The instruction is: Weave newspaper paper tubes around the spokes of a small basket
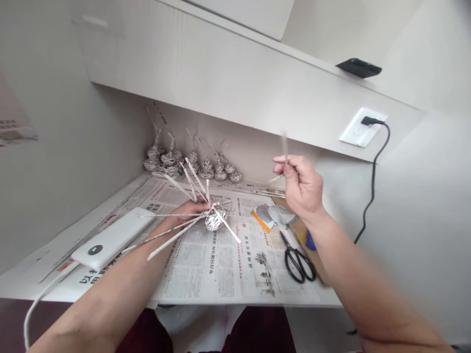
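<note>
My left hand (192, 211) grips a small woven ball of rolled paper strips (215, 220) just above the newspaper. Several thin paper sticks (172, 240) fan out from the ball in all directions, and they partly hide the left fingers. To the right and higher up, my right hand (300, 184) is raised with thumb and forefinger pinched together. Between them is a thin paper stick (284, 147), blurred at its upper end; a short piece also shows below the fingers.
Newspaper (195, 274) covers the table. Several woven gourds (206, 169) stand along the back wall. Black scissors (300, 262) lie at right beside a torn packet (263, 218). At left rests a white corded device (114, 238). A low shelf front (221, 83) overhangs the back.
</note>
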Available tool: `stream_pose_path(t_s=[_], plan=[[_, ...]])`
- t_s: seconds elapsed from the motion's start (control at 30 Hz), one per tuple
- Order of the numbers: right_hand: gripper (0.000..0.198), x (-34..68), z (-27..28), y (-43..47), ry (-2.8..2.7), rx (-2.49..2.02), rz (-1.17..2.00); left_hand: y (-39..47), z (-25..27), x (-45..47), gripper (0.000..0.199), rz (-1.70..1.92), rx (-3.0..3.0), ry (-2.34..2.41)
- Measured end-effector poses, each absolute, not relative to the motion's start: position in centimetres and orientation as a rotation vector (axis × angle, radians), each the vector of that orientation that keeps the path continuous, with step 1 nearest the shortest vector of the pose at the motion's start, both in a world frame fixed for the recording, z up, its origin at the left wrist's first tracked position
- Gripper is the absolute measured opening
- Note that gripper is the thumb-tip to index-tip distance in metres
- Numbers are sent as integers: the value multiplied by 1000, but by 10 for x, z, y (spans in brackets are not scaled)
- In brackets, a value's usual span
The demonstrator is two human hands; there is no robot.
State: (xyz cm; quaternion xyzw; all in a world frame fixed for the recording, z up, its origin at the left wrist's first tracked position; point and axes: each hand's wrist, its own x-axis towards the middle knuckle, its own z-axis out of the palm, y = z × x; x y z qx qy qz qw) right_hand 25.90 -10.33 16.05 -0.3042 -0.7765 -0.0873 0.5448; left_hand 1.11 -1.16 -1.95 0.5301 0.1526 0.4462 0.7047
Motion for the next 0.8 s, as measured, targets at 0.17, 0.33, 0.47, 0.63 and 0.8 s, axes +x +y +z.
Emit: stream_pose_path(t_s=[0.17, 0.33, 0.47, 0.63, 0.8], plan=[[28, 277, 130, -84, -2163, -866, -379, -10, -19, 7, 14, 998, 1225, 424], [26, 291, 69, -59, -2321, -1080, -386, -5, -21, 8, 14, 1007, 1285, 387], [23, 280, 30, -60, -2387, -1161, -229, 0, -25, 12, 17, 933, 1286, 418], [20, 239, 10, -69, -2394, -1049, -29, 1, -26, 15, 21, 842, 1323, 437], [19, 217, 16, -71, -2245, -925, 158, -2, -20, 12, 24, 865, 1297, 418]])
